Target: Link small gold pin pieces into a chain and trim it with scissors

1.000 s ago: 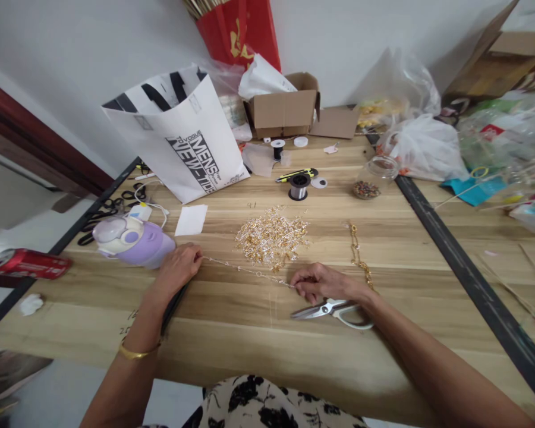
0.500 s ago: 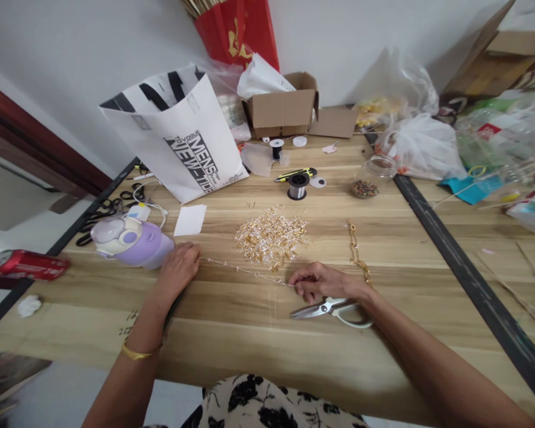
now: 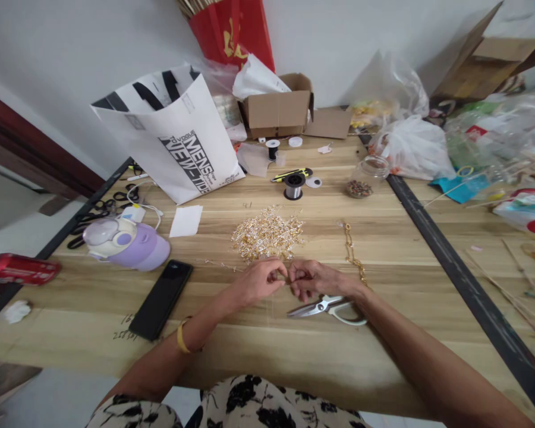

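The left hand (image 3: 262, 278) joined the right hand (image 3: 311, 278) at three o'clock, apparently for paired work; both half-curled, I couldn't tell around what.

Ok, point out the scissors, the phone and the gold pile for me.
Scissors (image 3: 323, 304), head view: on the pivot.
Phone (image 3: 161, 300), head view: middle of its dark face.
Gold pile (image 3: 267, 234), head view: about its middle.

Purple bottle (image 3: 138, 246) beside a black phone (image 3: 161, 300)

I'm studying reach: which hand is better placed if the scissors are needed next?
Probably the right hand: it is nearer the scissors, whose handles lie beside its wrist. The left hand is farther from them.
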The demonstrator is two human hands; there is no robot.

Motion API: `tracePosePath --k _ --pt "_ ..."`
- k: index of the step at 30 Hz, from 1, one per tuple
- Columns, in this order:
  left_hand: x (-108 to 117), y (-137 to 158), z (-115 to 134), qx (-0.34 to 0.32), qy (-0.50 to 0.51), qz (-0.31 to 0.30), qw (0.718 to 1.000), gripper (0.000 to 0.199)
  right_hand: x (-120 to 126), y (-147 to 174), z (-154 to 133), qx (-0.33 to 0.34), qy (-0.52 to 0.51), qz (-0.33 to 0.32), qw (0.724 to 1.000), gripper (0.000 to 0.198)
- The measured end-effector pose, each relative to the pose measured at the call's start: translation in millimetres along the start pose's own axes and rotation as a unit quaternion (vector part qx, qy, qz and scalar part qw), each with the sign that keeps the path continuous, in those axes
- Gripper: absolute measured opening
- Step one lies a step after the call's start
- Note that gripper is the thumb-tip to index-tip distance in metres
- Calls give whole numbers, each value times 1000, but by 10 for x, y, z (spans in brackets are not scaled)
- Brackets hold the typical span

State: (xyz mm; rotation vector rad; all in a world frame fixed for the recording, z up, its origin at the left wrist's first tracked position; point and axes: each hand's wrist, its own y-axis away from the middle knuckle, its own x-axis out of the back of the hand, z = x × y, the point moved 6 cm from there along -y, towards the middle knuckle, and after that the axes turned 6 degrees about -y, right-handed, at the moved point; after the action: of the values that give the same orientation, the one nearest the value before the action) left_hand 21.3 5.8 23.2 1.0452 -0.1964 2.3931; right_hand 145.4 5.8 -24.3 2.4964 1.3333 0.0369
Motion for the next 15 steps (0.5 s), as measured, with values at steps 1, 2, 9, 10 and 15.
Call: tracePosePath --k 1,2,9,10,15 --pt "-63 -41 -16 8 10 -2 1000 10 5 1 -6 2 -3 2 1000 10" --pt "-121 -75 -33 10 28 -9 1000 9 11 1 -13 5 -7 5 1000 12" --pt "-341 -150 -200 26 173 -39 984 19 78 -40 -13 44 -85 20 995 26" --pt "-366 -154 -213 27 197 -43 979 18 82 -46 -8 50 -92 18 994 26" --pt "-401 -173 -246 36 213 -35 976 8 99 -50 13 61 -103 23 993 25"
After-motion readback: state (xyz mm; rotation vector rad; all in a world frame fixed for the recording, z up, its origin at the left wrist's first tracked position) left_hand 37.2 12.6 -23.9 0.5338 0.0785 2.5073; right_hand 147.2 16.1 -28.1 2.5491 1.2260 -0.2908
